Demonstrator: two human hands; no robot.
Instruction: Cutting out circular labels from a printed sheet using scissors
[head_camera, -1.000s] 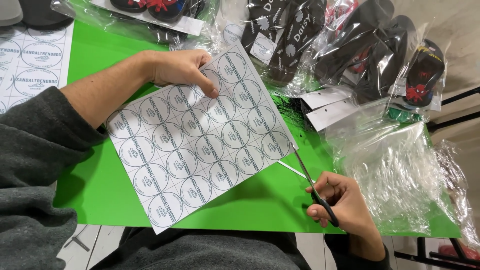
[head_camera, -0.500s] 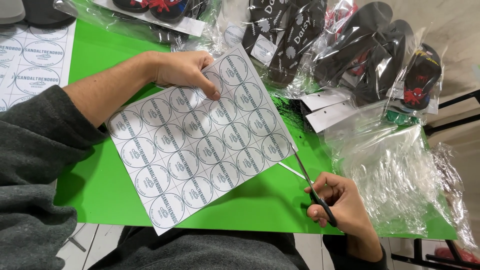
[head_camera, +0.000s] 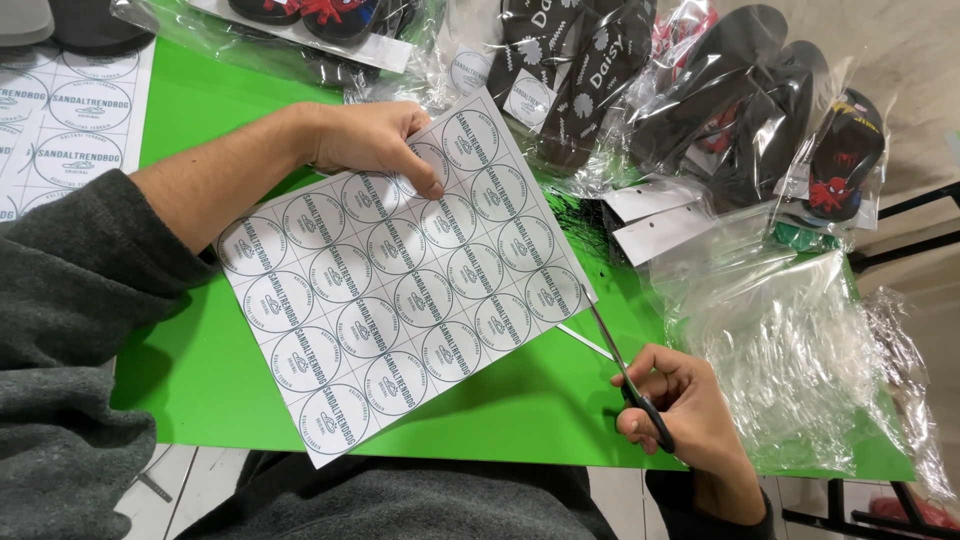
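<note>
Your sticker sheet (head_camera: 400, 275) lies tilted on the green table (head_camera: 520, 400), left hand (head_camera: 375, 140) pinching its far edge, while the scissors (head_camera: 625, 375) gripped in your right hand (head_camera: 680, 410) meet its near-right corner, blades pointing up-left.

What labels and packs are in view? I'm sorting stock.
Label sheet: white, round labels in a grid, held by left hand, scissors at its edge.
Second label sheet: far left.
Bagged sandals: black, in clear bags, behind.
Empty clear bags: right.
</note>
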